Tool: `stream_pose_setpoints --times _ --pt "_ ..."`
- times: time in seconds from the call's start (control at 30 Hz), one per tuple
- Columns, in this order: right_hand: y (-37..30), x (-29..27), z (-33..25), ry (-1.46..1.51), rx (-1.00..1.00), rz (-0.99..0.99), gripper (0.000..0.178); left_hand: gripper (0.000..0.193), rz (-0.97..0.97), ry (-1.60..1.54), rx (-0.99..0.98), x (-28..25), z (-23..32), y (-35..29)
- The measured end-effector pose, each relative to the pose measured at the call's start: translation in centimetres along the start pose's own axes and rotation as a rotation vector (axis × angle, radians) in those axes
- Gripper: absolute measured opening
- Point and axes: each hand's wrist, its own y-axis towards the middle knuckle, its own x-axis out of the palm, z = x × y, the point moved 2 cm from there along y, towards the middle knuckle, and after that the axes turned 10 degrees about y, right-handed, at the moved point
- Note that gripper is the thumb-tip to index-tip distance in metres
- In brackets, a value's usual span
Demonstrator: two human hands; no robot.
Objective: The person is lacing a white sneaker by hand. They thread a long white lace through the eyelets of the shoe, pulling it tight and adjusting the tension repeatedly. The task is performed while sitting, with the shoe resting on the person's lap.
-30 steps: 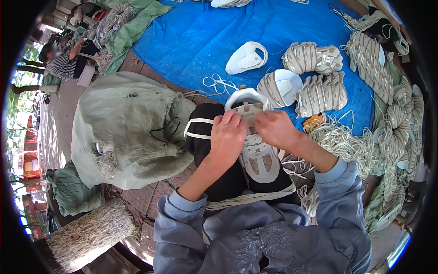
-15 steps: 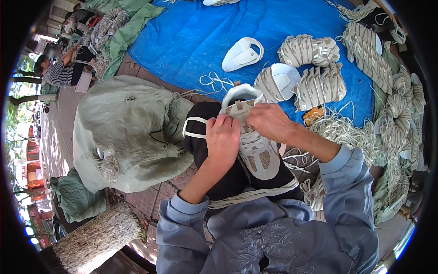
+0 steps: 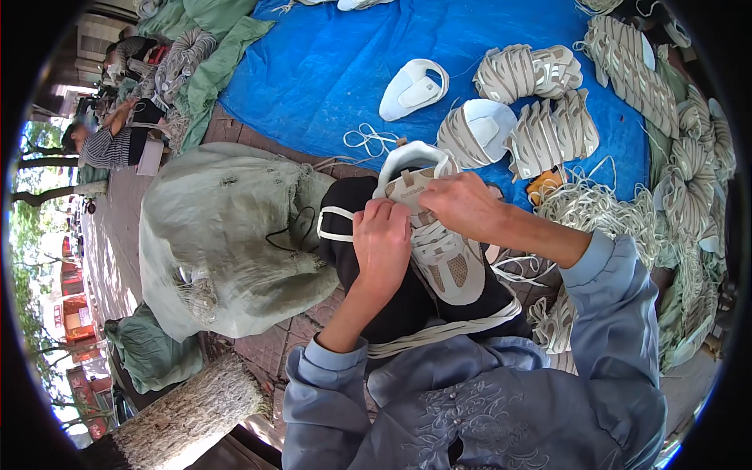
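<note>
The left hand [image 3: 381, 243] and right hand [image 3: 464, 207] gripped opposite sides of the beige sneaker [image 3: 440, 262], toe [image 3: 464, 291] toward the person [image 3: 486, 407], right hand nearer its collar [image 3: 387, 170].

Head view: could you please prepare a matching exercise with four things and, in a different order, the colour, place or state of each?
Things:
1. sneaker
2. tarpaulin
3. loose laces
4. large sack

Descriptions:
A. grey-green, on the person's left side
B. held by the left hand and right hand
C. blue, spread out
D. white, tangled in a heap

Right pairs: 1-B; 2-C; 3-D; 4-A
</note>
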Motion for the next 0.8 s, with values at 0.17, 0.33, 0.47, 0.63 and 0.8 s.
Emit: stream_pose_setpoints --times 0.17,0.33,0.47,0.63,0.8 --pt "0.6 0.7 -0.3 0.166 0.084 0.025 0.008 0.010 -0.050 0.031 0.008 0.0 -0.2 0.2" --pt "0.0 0.6 -0.3 0.213 0.076 0.111 0.003 0.010 -0.164 -0.076 0.064 -0.1 -0.9 0.5" --pt "-0.2 0.8 -0.6 0.208 0.108 0.106 0.005 0.010 -0.190 -0.058 0.087 0.0 -0.9 0.4" --pt "-0.4 0.6 -0.5 0.255 0.130 0.135 0.011 0.012 -0.055 0.079 0.082 0.3 0.1 0.1" --pt "-0.9 0.5 -0.5 0.143 0.144 0.148 0.013 0.011 -0.090 0.141 0.139 0.2 0.4 0.2"
